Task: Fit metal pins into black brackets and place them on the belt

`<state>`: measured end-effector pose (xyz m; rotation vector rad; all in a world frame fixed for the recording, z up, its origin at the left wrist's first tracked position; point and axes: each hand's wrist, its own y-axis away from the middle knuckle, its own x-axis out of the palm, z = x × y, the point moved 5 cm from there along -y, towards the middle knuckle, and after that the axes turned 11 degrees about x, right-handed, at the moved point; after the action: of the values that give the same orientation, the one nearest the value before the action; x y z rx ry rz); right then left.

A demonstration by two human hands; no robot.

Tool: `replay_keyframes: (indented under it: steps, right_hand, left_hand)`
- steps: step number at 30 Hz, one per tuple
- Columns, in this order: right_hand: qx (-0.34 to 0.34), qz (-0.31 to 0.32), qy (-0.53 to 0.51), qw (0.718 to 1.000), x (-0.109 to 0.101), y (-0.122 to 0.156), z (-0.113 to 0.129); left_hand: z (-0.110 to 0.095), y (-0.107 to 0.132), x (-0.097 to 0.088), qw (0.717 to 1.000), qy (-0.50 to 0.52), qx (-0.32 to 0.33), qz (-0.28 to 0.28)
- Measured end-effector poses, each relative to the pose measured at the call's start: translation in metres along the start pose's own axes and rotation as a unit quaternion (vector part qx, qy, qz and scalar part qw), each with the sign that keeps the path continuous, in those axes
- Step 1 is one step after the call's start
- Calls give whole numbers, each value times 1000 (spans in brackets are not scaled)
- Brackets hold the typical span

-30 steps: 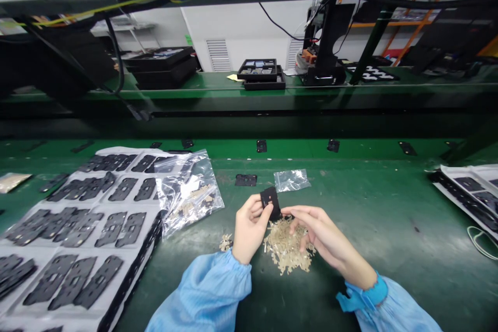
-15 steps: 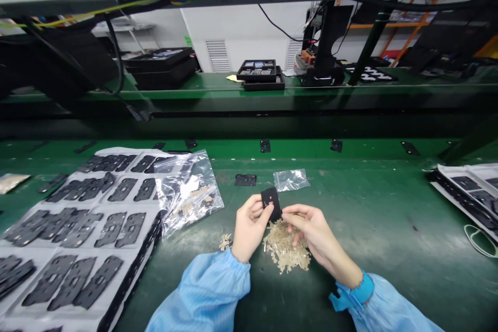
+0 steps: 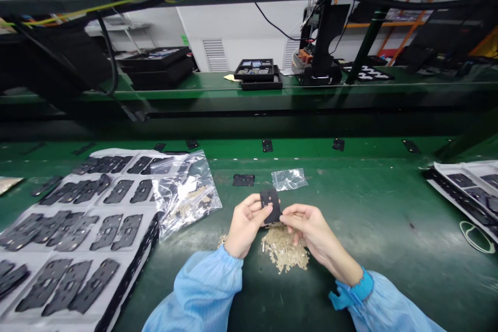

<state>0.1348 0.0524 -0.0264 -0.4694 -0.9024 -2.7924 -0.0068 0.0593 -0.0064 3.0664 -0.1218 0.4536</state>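
A flat black plastic plate point(image 3: 269, 205) with small cut-outs is held up, tilted, by my left hand point(image 3: 245, 223), thumb on its face. My right hand point(image 3: 307, 225) meets the plate's lower right edge with thumb and index finger pinched together; whatever lies between those fingertips is too small to make out. Right under both hands lies a heap of small beige cut pieces point(image 3: 287, 251). A few more beige pieces point(image 3: 222, 240) lie left of the heap, partly behind my left wrist. Beyond my hands are another black plate point(image 3: 244, 180) and a small clear plastic bag point(image 3: 289, 179).
On the left, a white compartment tray point(image 3: 97, 241) bears many black plates. A clear zip bag point(image 3: 190, 199) with beige pieces overlaps its edge. Another tray point(image 3: 462, 192) and a pale elastic loop point(image 3: 476, 237) lie at right. Black parts point(image 3: 267, 146) line the green strip behind.
My left hand has shifted slightly left and the black plate sits a little lower and more upright. My right hand stays at its edge. The whole view has moved slightly.
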Motion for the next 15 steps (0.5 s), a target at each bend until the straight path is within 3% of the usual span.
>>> replay_keyframes:
  steps: [8,15]
  right_hand:
    - [55,79,-26,995,2,5,4]
    - [110,170,-144,969,13,7,-1]
  left_hand:
    - [0,1,3,997,70,-18,17]
    - [0,5,9,991,130,-4,6]
